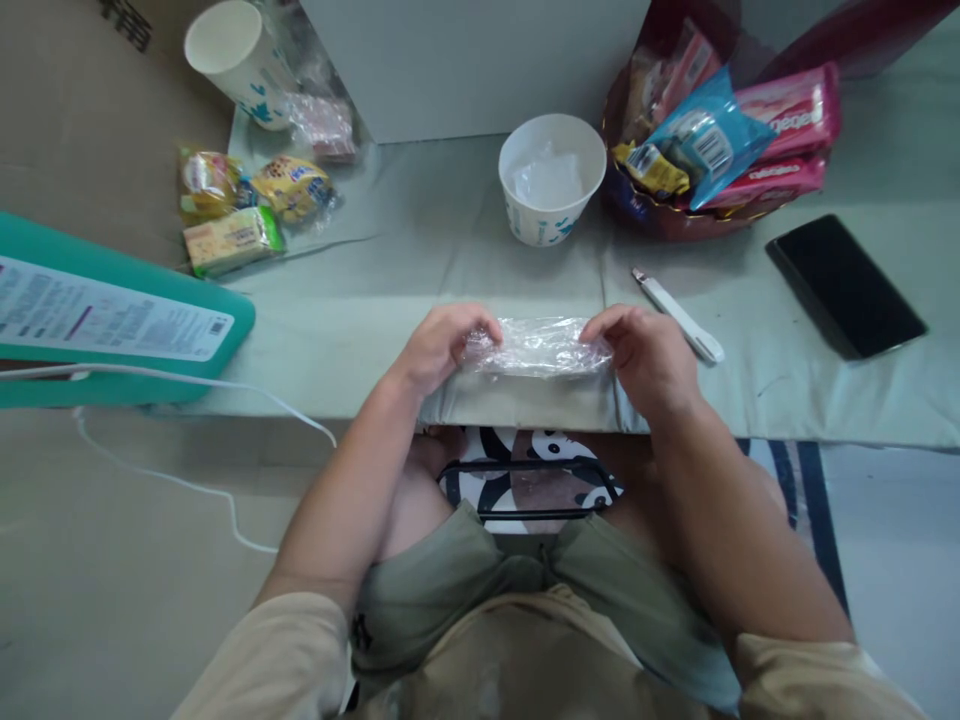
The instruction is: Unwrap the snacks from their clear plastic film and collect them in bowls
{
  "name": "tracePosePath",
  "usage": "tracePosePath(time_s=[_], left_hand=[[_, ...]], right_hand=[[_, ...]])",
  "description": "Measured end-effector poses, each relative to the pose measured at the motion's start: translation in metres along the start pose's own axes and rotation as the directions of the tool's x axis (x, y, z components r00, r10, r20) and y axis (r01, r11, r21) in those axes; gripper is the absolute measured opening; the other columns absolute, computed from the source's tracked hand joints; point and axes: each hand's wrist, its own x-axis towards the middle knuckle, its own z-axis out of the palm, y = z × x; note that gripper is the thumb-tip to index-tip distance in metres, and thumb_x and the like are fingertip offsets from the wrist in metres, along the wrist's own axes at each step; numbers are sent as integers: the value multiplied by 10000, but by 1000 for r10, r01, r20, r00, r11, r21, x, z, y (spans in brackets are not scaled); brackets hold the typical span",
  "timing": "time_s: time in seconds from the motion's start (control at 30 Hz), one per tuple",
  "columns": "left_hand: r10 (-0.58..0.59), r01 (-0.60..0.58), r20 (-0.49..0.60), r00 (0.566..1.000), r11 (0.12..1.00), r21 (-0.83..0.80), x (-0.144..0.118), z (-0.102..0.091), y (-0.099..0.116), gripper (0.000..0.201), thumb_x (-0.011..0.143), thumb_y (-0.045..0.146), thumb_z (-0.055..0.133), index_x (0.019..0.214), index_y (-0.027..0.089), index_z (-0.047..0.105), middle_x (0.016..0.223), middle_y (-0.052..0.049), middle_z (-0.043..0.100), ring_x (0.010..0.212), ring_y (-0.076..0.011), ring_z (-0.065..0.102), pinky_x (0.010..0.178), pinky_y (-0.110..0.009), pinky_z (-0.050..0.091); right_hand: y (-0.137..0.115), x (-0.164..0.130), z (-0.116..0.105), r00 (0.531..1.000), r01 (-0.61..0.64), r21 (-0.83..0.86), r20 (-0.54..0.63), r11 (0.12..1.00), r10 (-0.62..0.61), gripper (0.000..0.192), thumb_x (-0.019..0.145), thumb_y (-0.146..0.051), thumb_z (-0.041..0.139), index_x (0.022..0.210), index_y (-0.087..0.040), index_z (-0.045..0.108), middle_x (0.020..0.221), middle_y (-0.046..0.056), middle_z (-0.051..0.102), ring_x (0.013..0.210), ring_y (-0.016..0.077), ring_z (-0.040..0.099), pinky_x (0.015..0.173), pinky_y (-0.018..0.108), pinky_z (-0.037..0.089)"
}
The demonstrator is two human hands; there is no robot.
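A clear crinkled plastic wrapper (538,346) lies at the near edge of the pale green cloth-covered table (420,260). My left hand (439,347) pinches its left end and my right hand (651,357) pinches its right end, so the wrapper is stretched between them. What the wrapper holds cannot be told. Just behind it stands a white paper cup (551,190) with crumpled clear plastic inside.
A white utility knife (679,315) and a black phone (844,285) lie to the right. A red basket of snack packets (712,140) sits at the back right. Small snack packs (240,205) and a second paper cup (236,55) are back left. A teal box (112,320) is at left.
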Motion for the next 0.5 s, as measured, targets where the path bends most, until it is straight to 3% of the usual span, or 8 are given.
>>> tracePosePath(time_s=[0.07, 0.17, 0.23, 0.27, 0.3, 0.33, 0.37, 0.5], left_hand=[[83, -76, -34, 996, 984, 163, 2, 1, -6, 192, 705, 318, 788, 791, 183, 682, 734, -12, 650, 612, -103, 561, 556, -227, 468], [272, -208, -198, 942, 933, 295, 7, 0, -15, 312, 679, 214, 780, 962, 222, 649, 906, -11, 665, 723, -111, 587, 645, -232, 495], [468, -300, -403, 786, 860, 413, 10, 0, -19, 288, 713, 221, 760, 956, 238, 606, 943, -14, 644, 798, -126, 596, 714, -249, 513], [548, -323, -463, 696, 816, 480, 10, 1, -20, 234, 746, 236, 745, 919, 238, 587, 913, -9, 627, 804, -130, 591, 740, -260, 517], [603, -335, -473, 642, 776, 535, 9, 4, -20, 182, 786, 258, 725, 885, 235, 574, 876, -6, 611, 802, -135, 587, 764, -273, 521], [632, -350, -436, 641, 746, 566, 7, 9, -20, 150, 821, 286, 706, 876, 232, 577, 866, -10, 611, 816, -145, 593, 793, -291, 528], [633, -373, -370, 680, 733, 568, 5, 16, -20, 152, 838, 319, 701, 900, 229, 595, 901, -22, 632, 863, -160, 612, 833, -310, 535], [401, -356, -74, 913, 871, 340, -2, 50, -18, 486, 807, 481, 767, 1183, 211, 618, 1198, -97, 678, 1107, -227, 650, 942, -346, 542]], right_hand=[[3, 0, 4, 999, -13, -40, -43, 999, 11, 235, 769, -429, 698, 873, -240, 606, 664, -28, 588, 566, 125, 524, 524, 271, 422], [4, -1, 11, 995, -82, -75, -59, 994, 78, 474, 648, -363, 793, 1052, -250, 573, 697, -63, 603, 573, 124, 528, 525, 259, 400], [3, -2, 15, 992, -99, -158, -96, 982, 84, 357, 667, -362, 762, 956, -230, 599, 689, -52, 601, 580, 123, 515, 547, 270, 399], [2, -3, 17, 989, -85, -210, -133, 974, 58, 267, 687, -353, 738, 876, -223, 601, 684, -46, 595, 588, 121, 505, 567, 276, 401], [1, -4, 19, 986, -60, -253, -165, 965, 18, 202, 705, -339, 715, 811, -220, 591, 696, -36, 603, 610, 122, 508, 595, 283, 410], [0, -6, 21, 983, -27, -277, -183, 961, -25, 166, 717, -322, 696, 770, -219, 578, 736, -22, 629, 651, 129, 530, 633, 290, 427], [0, -7, 23, 981, 10, -274, -182, 962, -62, 150, 722, -309, 684, 751, -218, 567, 799, -6, 662, 705, 139, 561, 676, 298, 446], [-1, -12, 32, 998, 21, -9, -53, 1000, -22, 187, 731, -334, 682, 761, -231, 530, 827, -1, 663, 718, 149, 587, 683, 297, 474]])
